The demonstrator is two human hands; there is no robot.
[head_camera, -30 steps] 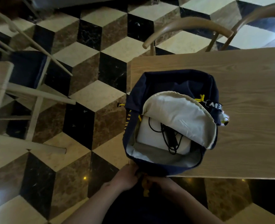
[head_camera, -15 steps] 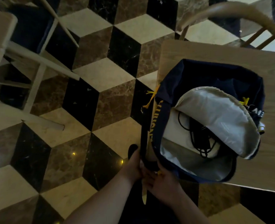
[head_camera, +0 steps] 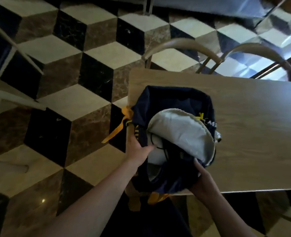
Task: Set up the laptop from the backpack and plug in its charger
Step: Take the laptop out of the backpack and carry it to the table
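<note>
A navy backpack (head_camera: 172,100) with yellow straps stands open on the left near corner of the wooden table (head_camera: 252,134). Its grey-lined flap (head_camera: 180,134) folds back over the opening. Inside I see part of a white laptop (head_camera: 156,157) with a black charger cable (head_camera: 165,151) lying on it. My left hand (head_camera: 138,149) grips the left rim of the opening, thumb pointing into the bag. My right hand (head_camera: 202,180) holds the near right rim, fingertips at the flap's lower edge.
Two curved wooden chair backs (head_camera: 177,44) (head_camera: 255,48) stand at the table's far edge. Another chair (head_camera: 8,69) with a dark seat is at the far left. A yellow strap (head_camera: 119,129) hangs off the table's left edge over the tiled floor.
Both hands have come up from the straps below the table's edge to the rim of the bag's opening. My view has swung, so the bag sits nearer the centre.
</note>
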